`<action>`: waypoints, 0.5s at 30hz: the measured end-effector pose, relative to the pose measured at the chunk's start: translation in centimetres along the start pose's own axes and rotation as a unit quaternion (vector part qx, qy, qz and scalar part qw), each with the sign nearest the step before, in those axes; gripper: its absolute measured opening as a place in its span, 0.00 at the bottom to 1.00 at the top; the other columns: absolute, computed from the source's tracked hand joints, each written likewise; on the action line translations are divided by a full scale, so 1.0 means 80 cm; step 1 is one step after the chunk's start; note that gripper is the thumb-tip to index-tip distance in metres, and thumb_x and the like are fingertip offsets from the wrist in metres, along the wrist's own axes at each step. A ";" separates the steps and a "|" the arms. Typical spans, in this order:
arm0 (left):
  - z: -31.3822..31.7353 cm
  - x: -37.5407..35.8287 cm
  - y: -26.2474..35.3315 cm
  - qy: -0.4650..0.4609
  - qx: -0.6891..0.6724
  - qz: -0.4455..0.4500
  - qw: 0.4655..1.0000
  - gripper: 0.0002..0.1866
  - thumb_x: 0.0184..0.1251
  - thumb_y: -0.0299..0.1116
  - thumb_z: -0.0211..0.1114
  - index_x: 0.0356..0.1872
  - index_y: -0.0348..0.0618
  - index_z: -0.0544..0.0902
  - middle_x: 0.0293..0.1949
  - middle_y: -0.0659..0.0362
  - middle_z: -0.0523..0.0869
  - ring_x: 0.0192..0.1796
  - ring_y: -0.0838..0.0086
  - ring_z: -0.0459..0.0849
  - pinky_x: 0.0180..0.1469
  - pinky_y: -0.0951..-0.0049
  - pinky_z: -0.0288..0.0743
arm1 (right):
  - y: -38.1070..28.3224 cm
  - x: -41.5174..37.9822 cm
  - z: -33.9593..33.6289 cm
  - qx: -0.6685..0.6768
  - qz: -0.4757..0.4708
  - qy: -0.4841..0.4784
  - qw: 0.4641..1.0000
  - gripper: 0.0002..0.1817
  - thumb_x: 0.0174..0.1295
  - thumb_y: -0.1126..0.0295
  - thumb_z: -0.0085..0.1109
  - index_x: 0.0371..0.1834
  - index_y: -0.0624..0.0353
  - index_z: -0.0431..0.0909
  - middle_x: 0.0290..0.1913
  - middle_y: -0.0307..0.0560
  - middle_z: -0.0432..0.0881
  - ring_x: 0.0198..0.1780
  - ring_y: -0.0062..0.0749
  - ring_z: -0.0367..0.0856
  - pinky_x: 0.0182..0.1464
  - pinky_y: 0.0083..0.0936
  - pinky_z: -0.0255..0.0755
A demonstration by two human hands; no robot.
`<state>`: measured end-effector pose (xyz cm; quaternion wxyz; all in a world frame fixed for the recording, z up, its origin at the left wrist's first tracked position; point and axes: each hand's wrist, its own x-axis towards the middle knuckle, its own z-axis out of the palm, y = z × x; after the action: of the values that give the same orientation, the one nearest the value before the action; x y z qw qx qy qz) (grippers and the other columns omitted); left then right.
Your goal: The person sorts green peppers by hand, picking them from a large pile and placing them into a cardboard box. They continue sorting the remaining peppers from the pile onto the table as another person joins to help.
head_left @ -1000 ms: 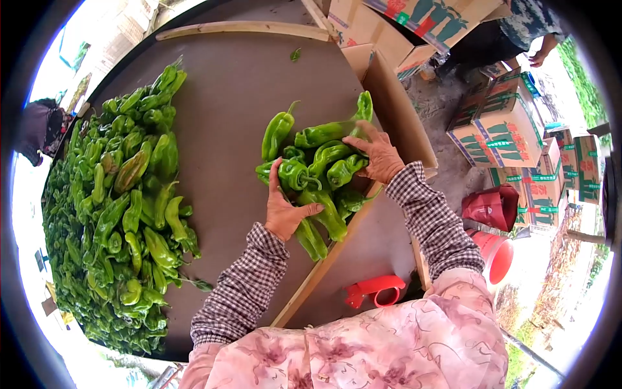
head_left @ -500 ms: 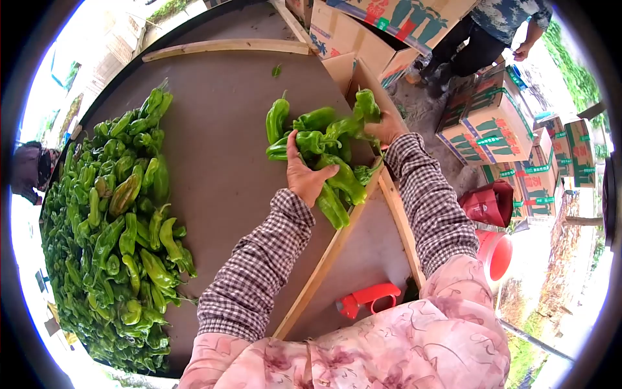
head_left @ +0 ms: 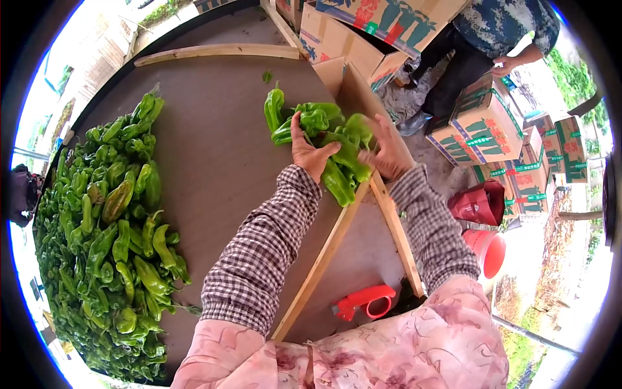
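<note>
A small heap of green peppers lies on the dark tabletop, near where the wooden strips meet. My left hand rests against its near left side, thumb and fingers apart. On the heap's right side is my right hand, somewhat blurred, its fingers stretched out beside the peppers and its thumb apart. Neither hand is closed around a pepper. Some of the heap is hidden behind my hands. A much larger pile of green peppers covers the table's left side.
An open cardboard box stands against the table's right edge. Wooden strips divide the tabletop. A red tape dispenser lies close to my body. Printed cartons, a red bucket and another person are at right.
My right hand has let go of the pepper it held near the box and moved down against the heap's side. My left hand stays at the heap. The other person has leaned nearer the cartons.
</note>
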<state>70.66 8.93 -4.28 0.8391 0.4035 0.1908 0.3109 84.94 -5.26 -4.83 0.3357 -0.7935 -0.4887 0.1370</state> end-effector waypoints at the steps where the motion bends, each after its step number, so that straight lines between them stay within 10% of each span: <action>1: 0.003 0.005 0.000 0.008 0.001 0.003 1.000 0.52 0.40 0.08 0.63 0.67 0.54 0.49 0.54 0.55 0.72 0.53 0.66 0.75 0.53 0.66 0.76 | -0.022 -0.008 0.003 -0.002 -0.003 0.001 1.000 0.53 0.40 0.32 0.62 0.70 0.42 0.53 0.71 0.52 0.47 0.70 0.56 0.49 0.67 0.53 0.46; 3: 0.008 0.017 -0.007 0.023 0.026 0.004 0.999 0.52 0.40 0.08 0.64 0.67 0.54 0.48 0.53 0.55 0.73 0.53 0.66 0.75 0.53 0.67 0.75 | -0.083 -0.020 0.007 -0.200 0.009 -0.031 0.979 0.59 0.30 0.38 0.72 0.68 0.46 0.54 0.69 0.57 0.48 0.70 0.57 0.47 0.68 0.48 0.46; 9: 0.018 0.056 -0.024 0.048 0.301 -0.106 0.946 0.57 0.45 0.25 0.69 0.71 0.55 0.37 0.58 0.52 0.72 0.57 0.65 0.74 0.58 0.74 0.68 | -0.072 0.003 0.012 -0.050 0.079 -0.063 0.994 0.58 0.28 0.49 0.77 0.66 0.53 0.54 0.63 0.52 0.62 0.67 0.49 0.56 0.69 0.41 0.48; 15: 0.062 0.060 0.001 0.149 0.099 -0.126 0.976 0.52 0.47 0.17 0.63 0.70 0.61 0.43 0.51 0.55 0.74 0.48 0.66 0.76 0.48 0.65 0.74 | -0.064 0.015 0.009 0.145 0.067 -0.050 0.986 0.56 0.30 0.52 0.76 0.65 0.59 0.55 0.57 0.56 0.70 0.60 0.49 0.66 0.63 0.36 0.61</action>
<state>76.97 9.43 -1.55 0.7896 0.4064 0.3927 0.2392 81.64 -2.43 -1.83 0.4127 -0.7596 -0.4251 0.2682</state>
